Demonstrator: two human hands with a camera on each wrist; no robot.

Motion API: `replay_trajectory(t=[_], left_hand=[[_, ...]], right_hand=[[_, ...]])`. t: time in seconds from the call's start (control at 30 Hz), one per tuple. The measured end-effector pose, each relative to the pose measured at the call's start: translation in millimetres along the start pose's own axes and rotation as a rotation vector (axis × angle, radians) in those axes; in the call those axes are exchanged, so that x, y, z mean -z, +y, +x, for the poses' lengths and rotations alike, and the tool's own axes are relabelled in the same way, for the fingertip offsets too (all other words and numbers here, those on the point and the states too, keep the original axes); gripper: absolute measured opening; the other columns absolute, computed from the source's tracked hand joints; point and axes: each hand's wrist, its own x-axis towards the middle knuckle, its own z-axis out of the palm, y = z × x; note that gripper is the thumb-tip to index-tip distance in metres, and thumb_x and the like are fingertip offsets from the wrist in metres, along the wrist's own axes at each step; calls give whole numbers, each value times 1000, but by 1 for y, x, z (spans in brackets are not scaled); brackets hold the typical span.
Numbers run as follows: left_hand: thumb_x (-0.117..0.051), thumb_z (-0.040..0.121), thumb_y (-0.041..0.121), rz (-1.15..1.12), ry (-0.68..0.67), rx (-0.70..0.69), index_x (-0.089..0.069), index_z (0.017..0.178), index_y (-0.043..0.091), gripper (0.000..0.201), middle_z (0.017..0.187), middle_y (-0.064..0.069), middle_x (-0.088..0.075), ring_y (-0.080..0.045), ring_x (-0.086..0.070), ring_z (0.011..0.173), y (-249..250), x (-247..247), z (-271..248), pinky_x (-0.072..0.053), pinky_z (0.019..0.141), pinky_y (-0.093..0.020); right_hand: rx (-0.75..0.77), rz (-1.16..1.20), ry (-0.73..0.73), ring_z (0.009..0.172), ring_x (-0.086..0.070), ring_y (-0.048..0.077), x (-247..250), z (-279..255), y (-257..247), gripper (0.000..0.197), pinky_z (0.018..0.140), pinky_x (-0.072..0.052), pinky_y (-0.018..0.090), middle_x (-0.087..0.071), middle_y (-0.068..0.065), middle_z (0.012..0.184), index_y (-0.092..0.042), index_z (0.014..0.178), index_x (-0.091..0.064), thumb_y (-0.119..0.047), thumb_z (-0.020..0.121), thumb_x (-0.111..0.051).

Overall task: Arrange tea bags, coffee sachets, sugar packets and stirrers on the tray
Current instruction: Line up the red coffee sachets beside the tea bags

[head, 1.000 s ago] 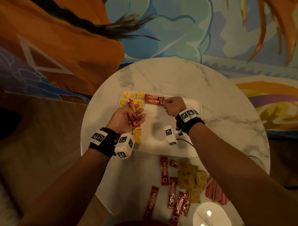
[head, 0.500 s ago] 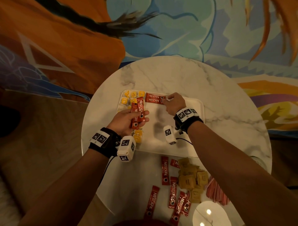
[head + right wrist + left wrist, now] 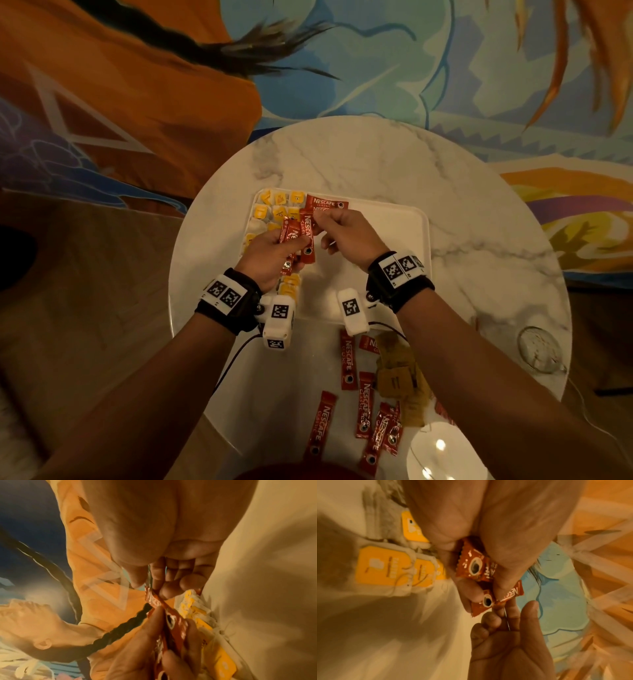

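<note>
Over the tray (image 3: 394,219), the left hand (image 3: 270,253) grips a few coffee sticks (image 3: 297,236) pointing away from the person. The right hand (image 3: 346,233), just beside, pinches the top stick's far end, ready to pull it out toward the laid sticks (image 3: 327,205).

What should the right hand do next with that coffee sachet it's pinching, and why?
Probably draw the sachet free of the left hand and lay it beside the two sachets already flat at the tray's far edge. The right hand pinches its top end while the left grips a small bunch, and bare tray lies just next to that row.
</note>
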Motion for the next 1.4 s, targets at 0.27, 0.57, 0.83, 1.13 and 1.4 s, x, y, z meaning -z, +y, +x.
replay_trajectory(t=[0.27,0.57,0.83,1.13,1.4], left_hand=[[-66,96,25,20,1,-20,-70,111,8,23,99,-11,-77,-20,-72,74,-3,-1,-1,-52,58,-25],[-71,92,22,61,62,-67,-69,106,8,20,90,-10,-63,-10,-54,59,2,2,5,-36,44,-20],[-68,95,17,-99,167,-67,-68,95,12,5,77,-3,-66,-11,-56,58,6,3,8,-37,44,-18],[-67,96,22,-182,126,-2,-67,97,10,12,83,-5,-68,-14,-62,65,7,4,3,-48,57,-23],[-43,93,-1,-446,-12,115,-61,118,1,32,111,-18,-70,-37,-71,97,3,19,-2,-60,78,-42]], right_hand=[[86,-105,27,78,-71,23,-3,-6,10,16,73,-57,33,-75,8,84,-20,85,-73,-18,98,-63],[89,-208,-10,61,-61,4,-1,-10,12,13,62,-50,19,-69,-6,72,-15,94,-74,-20,98,-63],[3,43,139,70,-67,11,2,-10,21,14,65,-50,17,-73,11,83,-5,104,-73,-13,94,-67],[-23,116,291,64,-66,10,16,0,21,10,60,-51,25,-72,3,85,-12,99,-71,-18,98,-63],[-115,-133,366,58,-59,11,33,29,41,14,60,-49,21,-68,5,73,-11,99,-72,-21,98,-63]])
